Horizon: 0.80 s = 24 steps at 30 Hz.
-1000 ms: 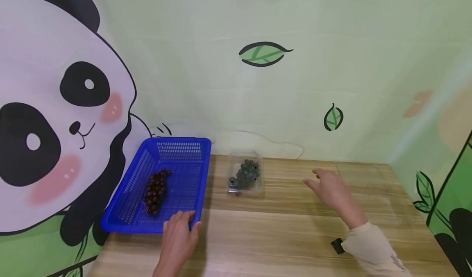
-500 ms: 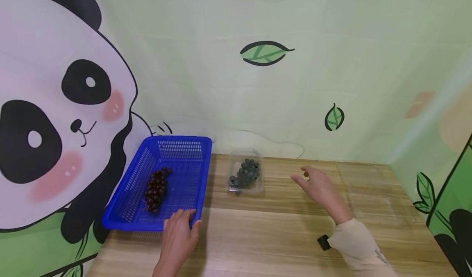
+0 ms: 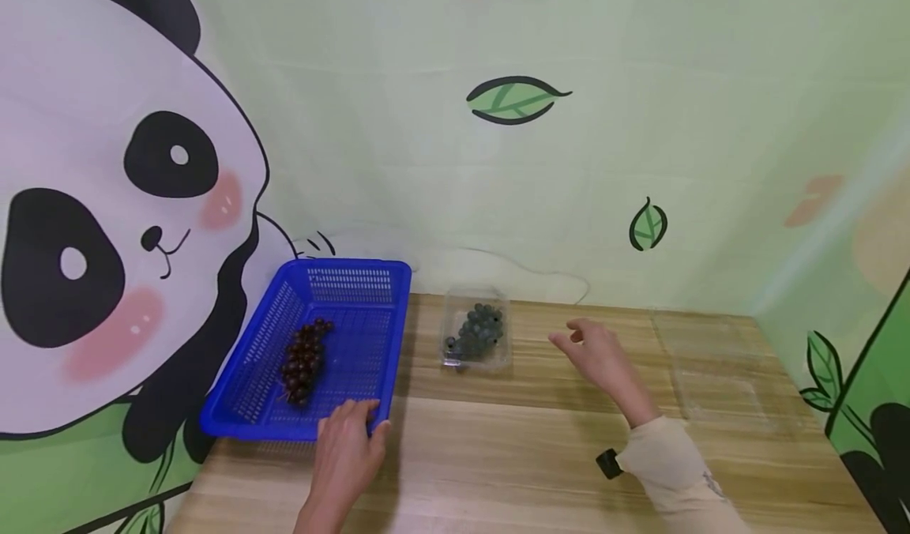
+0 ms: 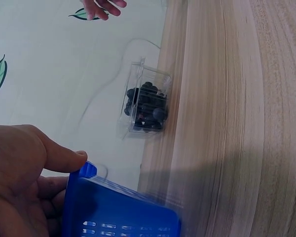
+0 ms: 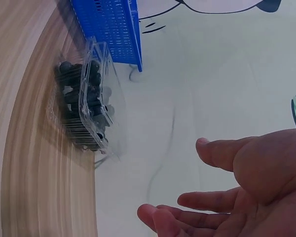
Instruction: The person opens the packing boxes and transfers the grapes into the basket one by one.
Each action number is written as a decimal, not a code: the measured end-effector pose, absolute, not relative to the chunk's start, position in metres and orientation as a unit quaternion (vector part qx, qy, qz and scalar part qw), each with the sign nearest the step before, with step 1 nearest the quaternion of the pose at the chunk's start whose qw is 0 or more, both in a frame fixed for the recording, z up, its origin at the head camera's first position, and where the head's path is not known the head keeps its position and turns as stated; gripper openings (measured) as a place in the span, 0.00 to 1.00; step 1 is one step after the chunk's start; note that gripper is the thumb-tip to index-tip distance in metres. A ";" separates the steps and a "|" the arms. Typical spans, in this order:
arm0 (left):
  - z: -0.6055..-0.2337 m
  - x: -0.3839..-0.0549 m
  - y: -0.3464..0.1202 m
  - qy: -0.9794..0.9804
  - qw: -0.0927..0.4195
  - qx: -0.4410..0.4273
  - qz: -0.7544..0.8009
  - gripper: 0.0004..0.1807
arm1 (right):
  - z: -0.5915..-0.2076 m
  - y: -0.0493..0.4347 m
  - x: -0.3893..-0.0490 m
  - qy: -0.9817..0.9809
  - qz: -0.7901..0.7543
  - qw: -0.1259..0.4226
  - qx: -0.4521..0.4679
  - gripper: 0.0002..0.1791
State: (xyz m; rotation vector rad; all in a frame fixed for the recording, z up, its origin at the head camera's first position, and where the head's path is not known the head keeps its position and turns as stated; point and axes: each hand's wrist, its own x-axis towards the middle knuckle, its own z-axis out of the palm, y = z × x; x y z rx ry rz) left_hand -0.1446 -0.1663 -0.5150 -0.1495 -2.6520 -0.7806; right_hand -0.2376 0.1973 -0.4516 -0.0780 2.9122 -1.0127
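My left hand (image 3: 346,455) grips the near right corner of a blue plastic basket (image 3: 359,340). In the left wrist view its thumb presses on the rim (image 4: 91,170) with the fingers curled at the other side. Inside the basket lies a bunch of dark red grapes (image 3: 304,364). To its right stands a clear plastic box (image 3: 449,309) with dark blue-black grapes (image 3: 479,330) in it. My right hand (image 3: 597,360) hovers to the right of that box, holding nothing. In the right wrist view, thumb and fingers (image 5: 212,200) are spread apart.
On the wooden table (image 3: 490,455), at the far right, lies a flat, see-through plastic thing (image 3: 739,376), hard to make out. A printed cloth (image 3: 398,163) with a panda and leaves hangs right behind the table. A small black device (image 3: 609,464) is on my right wrist.
My right hand has moved left, closer to the clear box of grapes. The left hand keeps its grip on the basket, and the basket stays in its place.
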 end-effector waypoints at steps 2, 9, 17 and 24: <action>-0.514 -0.144 -0.166 -0.941 0.188 -0.055 -0.276 0.16 | -0.454 0.195 -0.239 0.940 -0.339 0.020 -0.024 0.34; -0.514 -0.145 -0.166 -0.941 0.192 -0.057 -0.273 0.16 | -0.465 0.187 -0.245 0.913 -0.407 0.002 -0.020 0.32; -0.514 -0.146 -0.167 -0.941 0.198 -0.062 -0.268 0.16 | -0.478 0.179 -0.250 0.886 -0.462 0.041 0.006 0.31; -0.513 -0.145 -0.167 -0.943 0.184 -0.054 -0.271 0.16 | -0.491 0.171 -0.252 0.879 -0.474 0.056 0.014 0.29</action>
